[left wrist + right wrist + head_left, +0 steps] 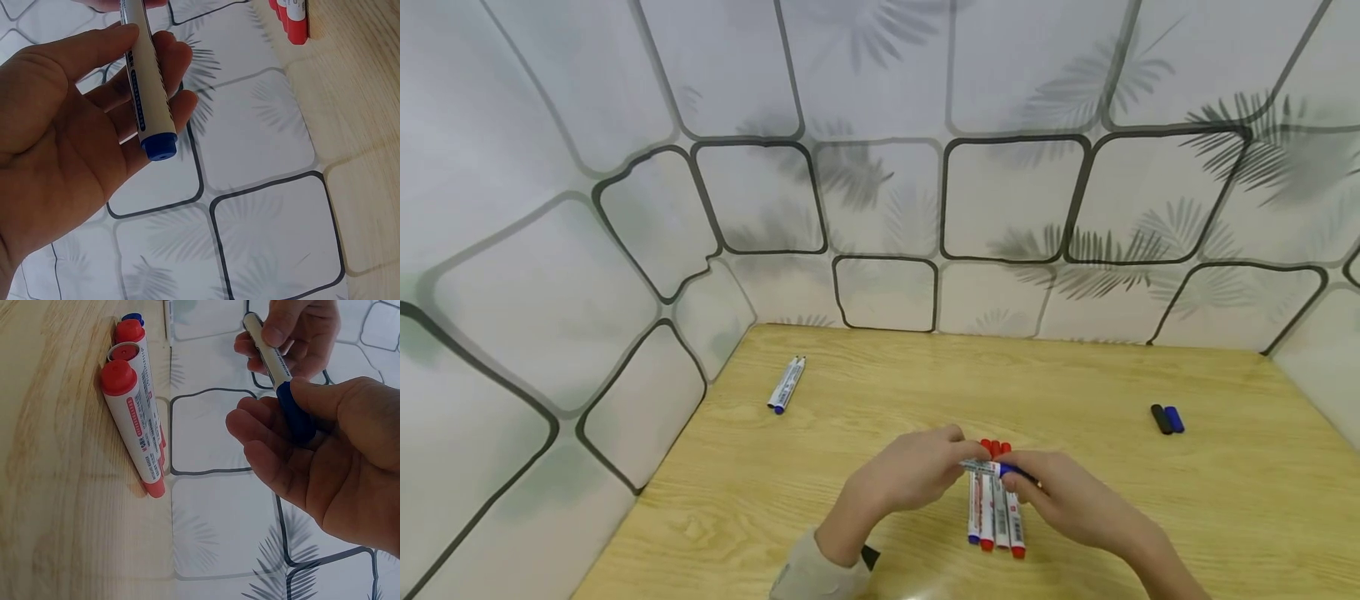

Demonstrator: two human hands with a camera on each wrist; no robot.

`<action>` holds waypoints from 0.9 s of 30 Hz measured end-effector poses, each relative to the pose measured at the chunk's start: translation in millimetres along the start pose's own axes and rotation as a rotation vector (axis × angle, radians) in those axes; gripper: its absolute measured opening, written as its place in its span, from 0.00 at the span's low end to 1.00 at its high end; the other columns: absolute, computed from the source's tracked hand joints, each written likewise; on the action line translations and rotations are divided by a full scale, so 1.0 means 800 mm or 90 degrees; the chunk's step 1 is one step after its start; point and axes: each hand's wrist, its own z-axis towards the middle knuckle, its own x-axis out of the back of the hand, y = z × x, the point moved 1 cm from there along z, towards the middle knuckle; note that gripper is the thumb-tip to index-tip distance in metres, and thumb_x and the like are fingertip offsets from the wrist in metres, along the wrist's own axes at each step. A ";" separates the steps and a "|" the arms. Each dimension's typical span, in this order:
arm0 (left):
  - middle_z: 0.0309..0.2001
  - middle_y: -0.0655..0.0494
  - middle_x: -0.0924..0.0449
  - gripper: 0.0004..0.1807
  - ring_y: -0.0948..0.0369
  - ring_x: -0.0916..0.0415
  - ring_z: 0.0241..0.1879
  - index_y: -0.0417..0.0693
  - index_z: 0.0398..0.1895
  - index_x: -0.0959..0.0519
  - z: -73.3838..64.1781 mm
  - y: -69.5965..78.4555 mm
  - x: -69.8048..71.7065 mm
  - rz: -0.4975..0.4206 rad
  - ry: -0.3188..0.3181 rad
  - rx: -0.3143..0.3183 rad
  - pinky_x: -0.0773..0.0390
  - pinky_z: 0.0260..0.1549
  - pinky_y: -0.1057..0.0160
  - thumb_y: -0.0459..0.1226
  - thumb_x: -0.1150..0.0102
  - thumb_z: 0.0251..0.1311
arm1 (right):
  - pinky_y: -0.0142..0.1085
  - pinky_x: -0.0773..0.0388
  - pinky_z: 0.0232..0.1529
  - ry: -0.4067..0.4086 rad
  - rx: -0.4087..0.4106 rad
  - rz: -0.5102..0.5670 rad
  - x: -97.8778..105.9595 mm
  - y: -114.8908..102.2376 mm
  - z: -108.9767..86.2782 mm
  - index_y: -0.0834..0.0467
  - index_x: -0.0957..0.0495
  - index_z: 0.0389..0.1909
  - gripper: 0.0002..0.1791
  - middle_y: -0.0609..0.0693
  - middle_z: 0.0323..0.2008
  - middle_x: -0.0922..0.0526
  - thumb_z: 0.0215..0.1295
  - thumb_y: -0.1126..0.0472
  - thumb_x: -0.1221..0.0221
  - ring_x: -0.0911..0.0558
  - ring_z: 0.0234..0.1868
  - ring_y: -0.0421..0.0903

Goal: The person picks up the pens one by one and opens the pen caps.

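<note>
Left hand (906,473) now, fingers pinching the marker (149,81) by its barrel; the right hand (1071,493) grips its blue cap (294,412), partly hiding it. Below, on the counter (925,383), a marker row (987,512), upper stretch obscured; farther, two loose caps (1161,419).

Wood-grain tabletop (880,383), pale backdrop (1015,192) — dark outlines (943,200), grey fronds (1116,250)

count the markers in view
7: four markers side by side, two uncapped markers toward the left of the table, one blue-capped marker gripped by left hand and right hand. The hands could hide more.
</note>
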 end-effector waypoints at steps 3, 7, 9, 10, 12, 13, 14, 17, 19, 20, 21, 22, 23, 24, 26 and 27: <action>0.44 0.59 0.23 0.19 0.71 0.32 0.28 0.57 0.62 0.22 -0.001 0.000 -0.001 -0.002 -0.003 0.003 0.29 0.29 0.76 0.33 0.46 0.71 | 0.33 0.20 0.35 0.000 0.000 0.001 -0.001 0.001 0.001 0.61 0.23 0.52 0.17 0.48 0.40 0.17 0.79 0.54 0.53 0.17 0.36 0.41; 0.44 0.59 0.23 0.18 0.70 0.32 0.28 0.57 0.61 0.22 -0.001 0.000 -0.002 0.000 -0.001 0.007 0.29 0.29 0.76 0.33 0.46 0.71 | 0.32 0.21 0.34 0.003 0.006 -0.007 -0.002 0.001 0.001 0.61 0.22 0.51 0.16 0.47 0.39 0.17 0.79 0.54 0.53 0.18 0.36 0.40; 0.44 0.59 0.23 0.18 0.70 0.33 0.28 0.57 0.61 0.22 -0.001 0.001 -0.002 0.002 0.000 0.009 0.30 0.29 0.76 0.33 0.46 0.71 | 0.33 0.21 0.33 0.005 0.006 -0.011 -0.003 0.001 0.002 0.60 0.22 0.50 0.16 0.47 0.38 0.17 0.79 0.54 0.53 0.18 0.35 0.39; 0.44 0.59 0.23 0.18 0.70 0.32 0.28 0.57 0.61 0.22 -0.001 0.001 -0.002 0.004 0.000 0.010 0.30 0.29 0.76 0.33 0.45 0.71 | 0.32 0.21 0.33 0.006 0.006 -0.013 -0.003 0.000 0.002 0.60 0.22 0.50 0.16 0.46 0.37 0.17 0.79 0.54 0.53 0.18 0.35 0.39; 0.44 0.59 0.23 0.18 0.70 0.32 0.28 0.57 0.61 0.22 -0.001 0.001 -0.002 0.005 0.000 0.011 0.30 0.29 0.76 0.33 0.45 0.71 | 0.32 0.21 0.33 0.008 0.005 -0.016 -0.003 0.000 0.002 0.60 0.22 0.50 0.16 0.46 0.37 0.18 0.79 0.54 0.53 0.18 0.35 0.39; 0.44 0.59 0.23 0.18 0.70 0.32 0.28 0.57 0.61 0.22 -0.001 0.001 -0.002 0.006 0.000 0.013 0.30 0.29 0.76 0.33 0.45 0.71 | 0.32 0.21 0.33 0.009 0.004 -0.018 -0.003 0.000 0.002 0.60 0.22 0.50 0.16 0.46 0.37 0.18 0.79 0.54 0.53 0.18 0.35 0.39; 0.44 0.59 0.23 0.18 0.70 0.32 0.28 0.57 0.61 0.22 -0.001 0.001 -0.002 0.006 0.000 0.013 0.29 0.29 0.76 0.33 0.45 0.71 | 0.32 0.21 0.33 0.010 0.003 -0.018 -0.003 0.000 0.002 0.60 0.22 0.50 0.16 0.46 0.37 0.18 0.79 0.54 0.53 0.18 0.35 0.39; 0.44 0.59 0.23 0.18 0.70 0.32 0.28 0.57 0.61 0.22 0.000 0.001 -0.002 0.004 -0.001 0.013 0.30 0.29 0.76 0.33 0.45 0.71 | 0.32 0.22 0.33 0.012 0.001 -0.020 -0.004 -0.001 0.002 0.60 0.22 0.50 0.16 0.46 0.36 0.18 0.79 0.54 0.53 0.19 0.34 0.38; 0.44 0.59 0.23 0.18 0.70 0.33 0.28 0.56 0.61 0.22 0.000 0.001 -0.001 0.002 0.001 0.011 0.30 0.28 0.76 0.33 0.45 0.71 | 0.32 0.23 0.32 0.015 0.000 -0.024 -0.004 -0.002 0.002 0.60 0.22 0.49 0.16 0.45 0.35 0.19 0.79 0.54 0.53 0.21 0.32 0.38; 0.44 0.59 0.23 0.18 0.70 0.33 0.28 0.56 0.61 0.22 0.000 0.001 -0.001 0.002 0.002 0.010 0.30 0.28 0.76 0.33 0.45 0.71 | 0.32 0.24 0.31 0.017 -0.001 -0.028 -0.004 -0.002 0.002 0.60 0.22 0.49 0.16 0.44 0.34 0.20 0.79 0.54 0.53 0.22 0.32 0.37; 0.43 0.59 0.23 0.18 0.71 0.33 0.28 0.56 0.61 0.22 0.000 0.001 -0.001 0.002 0.004 0.007 0.30 0.28 0.76 0.33 0.45 0.71 | 0.31 0.24 0.31 0.019 -0.001 -0.032 -0.004 -0.002 0.001 0.60 0.22 0.49 0.16 0.44 0.33 0.20 0.79 0.53 0.53 0.22 0.31 0.37; 0.43 0.60 0.23 0.17 0.71 0.33 0.28 0.56 0.60 0.22 0.000 0.002 -0.001 0.003 0.007 0.004 0.30 0.28 0.76 0.34 0.44 0.71 | 0.31 0.25 0.30 0.021 0.000 -0.036 -0.004 -0.002 0.001 0.60 0.22 0.49 0.16 0.43 0.32 0.21 0.79 0.54 0.52 0.23 0.31 0.36; 0.43 0.60 0.23 0.17 0.71 0.33 0.29 0.56 0.60 0.22 0.001 0.002 -0.001 0.004 0.010 0.001 0.30 0.29 0.76 0.34 0.44 0.70 | 0.31 0.25 0.30 0.025 -0.001 -0.041 -0.004 -0.003 0.001 0.59 0.22 0.48 0.15 0.43 0.32 0.21 0.78 0.54 0.52 0.23 0.30 0.36; 0.42 0.60 0.23 0.17 0.71 0.33 0.29 0.56 0.60 0.21 0.001 0.002 -0.002 0.009 0.014 -0.005 0.31 0.28 0.76 0.35 0.43 0.70 | 0.31 0.25 0.30 0.027 -0.002 -0.045 -0.004 -0.003 0.001 0.59 0.22 0.48 0.15 0.43 0.31 0.21 0.78 0.54 0.52 0.24 0.29 0.35; 0.41 0.61 0.23 0.17 0.72 0.33 0.29 0.56 0.60 0.21 0.001 0.002 -0.002 0.012 0.018 -0.014 0.31 0.28 0.77 0.37 0.42 0.70 | 0.31 0.26 0.29 0.031 -0.006 -0.052 -0.005 -0.003 0.001 0.59 0.21 0.48 0.14 0.43 0.29 0.22 0.78 0.55 0.50 0.26 0.28 0.34; 0.41 0.61 0.23 0.16 0.72 0.33 0.29 0.56 0.59 0.21 0.002 0.003 -0.003 0.013 0.020 -0.019 0.31 0.28 0.77 0.38 0.42 0.70 | 0.31 0.27 0.29 0.031 -0.008 -0.054 -0.006 -0.004 0.001 0.59 0.21 0.48 0.13 0.43 0.28 0.23 0.77 0.55 0.50 0.26 0.27 0.34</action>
